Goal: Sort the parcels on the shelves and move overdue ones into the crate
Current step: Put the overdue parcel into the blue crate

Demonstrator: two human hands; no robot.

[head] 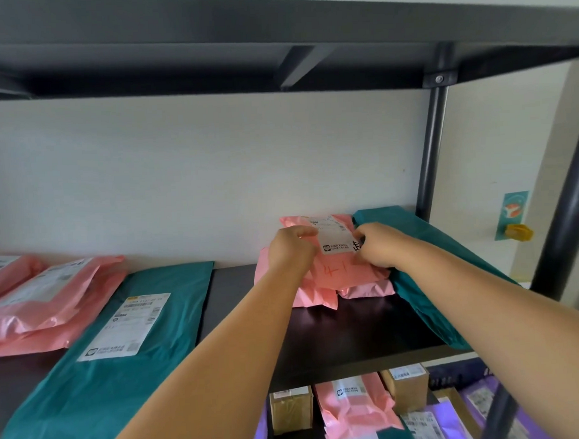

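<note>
Where the dark shelf (336,330) meets the wall, the pink parcel (335,272) lies atop other pink mailers (318,297), beside a teal mailer (411,227). The left hand (291,249) and right hand (377,247) grip its sides, fingers curled.

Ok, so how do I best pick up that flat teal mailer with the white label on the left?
Pinch the teal mailer along its right long edge, coming from the bare shelf side: it lies flat and thin, and pink parcels crowd its left edge.
</note>
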